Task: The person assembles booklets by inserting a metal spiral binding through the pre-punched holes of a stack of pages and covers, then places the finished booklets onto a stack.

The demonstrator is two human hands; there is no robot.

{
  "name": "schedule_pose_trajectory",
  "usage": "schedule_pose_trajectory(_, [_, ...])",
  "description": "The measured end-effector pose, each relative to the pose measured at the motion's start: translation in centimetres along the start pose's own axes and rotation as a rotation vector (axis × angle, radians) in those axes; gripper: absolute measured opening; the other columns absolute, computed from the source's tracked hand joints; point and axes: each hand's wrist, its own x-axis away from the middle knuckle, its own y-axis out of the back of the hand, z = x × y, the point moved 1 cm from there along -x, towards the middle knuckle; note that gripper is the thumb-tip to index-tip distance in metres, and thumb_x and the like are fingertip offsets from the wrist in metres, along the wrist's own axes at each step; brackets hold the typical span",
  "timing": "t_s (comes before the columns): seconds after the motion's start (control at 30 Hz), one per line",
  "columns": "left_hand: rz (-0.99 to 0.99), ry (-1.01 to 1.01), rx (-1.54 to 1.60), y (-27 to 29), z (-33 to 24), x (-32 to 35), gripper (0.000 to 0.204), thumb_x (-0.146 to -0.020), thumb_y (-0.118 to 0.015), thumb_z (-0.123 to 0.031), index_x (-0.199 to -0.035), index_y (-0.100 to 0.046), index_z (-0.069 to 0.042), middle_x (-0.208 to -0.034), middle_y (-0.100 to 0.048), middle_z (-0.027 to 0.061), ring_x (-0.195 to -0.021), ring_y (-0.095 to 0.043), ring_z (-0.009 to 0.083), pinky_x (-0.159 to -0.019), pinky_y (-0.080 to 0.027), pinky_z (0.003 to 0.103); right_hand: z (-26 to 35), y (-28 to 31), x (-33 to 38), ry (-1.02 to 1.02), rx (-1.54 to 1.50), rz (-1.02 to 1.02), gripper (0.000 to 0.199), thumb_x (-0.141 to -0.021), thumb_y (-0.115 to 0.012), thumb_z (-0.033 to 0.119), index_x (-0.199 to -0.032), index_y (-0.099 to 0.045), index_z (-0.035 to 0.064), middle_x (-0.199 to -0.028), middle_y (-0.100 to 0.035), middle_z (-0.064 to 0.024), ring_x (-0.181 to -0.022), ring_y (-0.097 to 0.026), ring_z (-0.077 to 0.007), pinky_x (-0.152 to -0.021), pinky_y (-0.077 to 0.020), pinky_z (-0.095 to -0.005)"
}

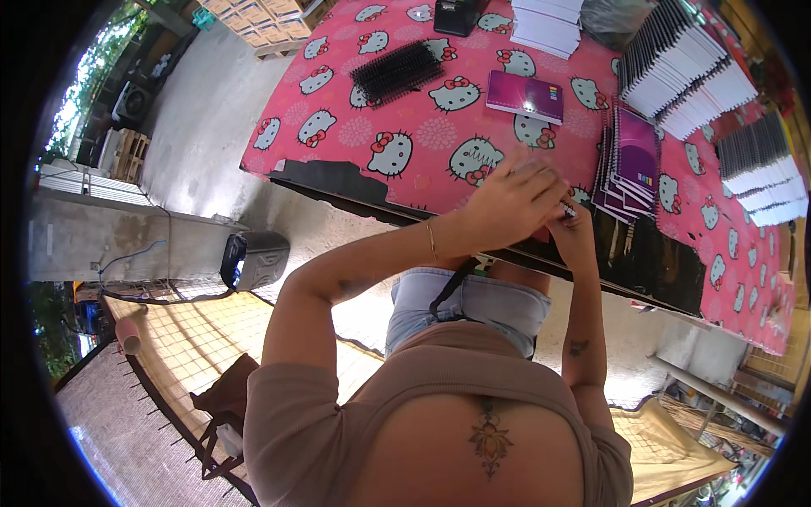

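Where the two hands meet, just above the near edge of the table (676,275), the left hand (514,196) reaches across to the right hand (576,232), its fingers bent and drawn together. The right hand is curled, its fingers folded in close to the left ones. A small piece (569,209), dark with pale, silvery glints, shows at the right fingers; it is too small and too covered to name, and I cannot tell whether either hand is pinching it.

Beyond the hands lies a notebook (525,95), flat, oblong and glossy, its cover purple with a darker band and a small coloured mark, its white page edge facing this way. To the right of the hands sits a pile (634,160) of purple notebooks with spiral spines, slightly fanned toward the near edge.

Counting by kind: one notebook lies by itself; one pile of purple ones, its copies overlapping too much to number; one bundle of black coils (397,74) at the far left; one black device (460,15), cut off by the upper rim; one grey plastic bag (617,21). One white stack (547,25) stands at the far side, and more spiral-bound stacks (684,72) rise at the right. All rest on a pink cloth (338,139) printed with white cat faces.
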Motion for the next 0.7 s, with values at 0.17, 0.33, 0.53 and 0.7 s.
schedule_pose_trajectory(0.17, [-0.061, -0.012, 0.068, 0.1, 0.3, -0.3, 0.022, -0.09, -0.067, -0.025, -0.107, -0.066, -0.011, -0.103, -0.068, 0.0034, -0.095, -0.066, 0.023, -0.103, -0.039, 0.048, 3.2, 0.2, 1.4, 0.229, 0.041, -0.268, 0.025, -0.088, -0.068, -0.002, -0.113, -0.066, -0.0028, -0.101, -0.069, -0.0101, -0.097, -0.065, -0.0146, -0.088, -0.0514, -0.0278])
schedule_pose_trajectory(0.33, [-0.098, 0.059, 0.173, 0.7, -0.5, -1.2, 0.023, -0.089, -0.068, -0.022, -0.109, -0.065, -0.012, -0.101, -0.067, 0.0042, -0.091, -0.065, 0.0254, -0.096, -0.043, 0.045, 2.0, 0.9, 2.6, 0.171, -0.041, -0.299, 0.024, -0.088, -0.068, -0.005, -0.112, -0.067, -0.0028, -0.098, -0.068, -0.0099, -0.093, -0.066, -0.0145, -0.085, -0.0536, -0.0286])
schedule_pose_trajectory(0.53, [-0.038, 0.058, 0.167, 0.6, -0.6, -1.2, 0.021, -0.089, -0.068, -0.021, -0.107, -0.064, -0.011, -0.105, -0.068, 0.0066, -0.094, -0.065, 0.0265, -0.094, -0.043, 0.046, 2.1, 0.3, 2.5, 0.134, -0.145, -0.301, 0.027, -0.088, -0.068, -0.004, -0.114, -0.068, -0.0021, -0.099, -0.069, -0.01, -0.089, -0.068, -0.0151, -0.081, -0.055, -0.0278])
schedule_pose_trajectory(0.7, [-0.041, 0.056, 0.168, 0.6, -0.8, -1.6, 0.017, -0.09, -0.068, -0.019, -0.103, -0.064, -0.01, -0.096, -0.067, 0.0052, -0.091, -0.064, 0.0252, -0.094, -0.043, 0.047, 2.7, 0.9, 3.0, 0.099, -0.105, -0.265, 0.026, -0.09, -0.069, 0.001, -0.115, -0.067, -0.0029, -0.099, -0.069, -0.0079, -0.091, -0.068, -0.0135, -0.082, -0.0553, -0.0285])
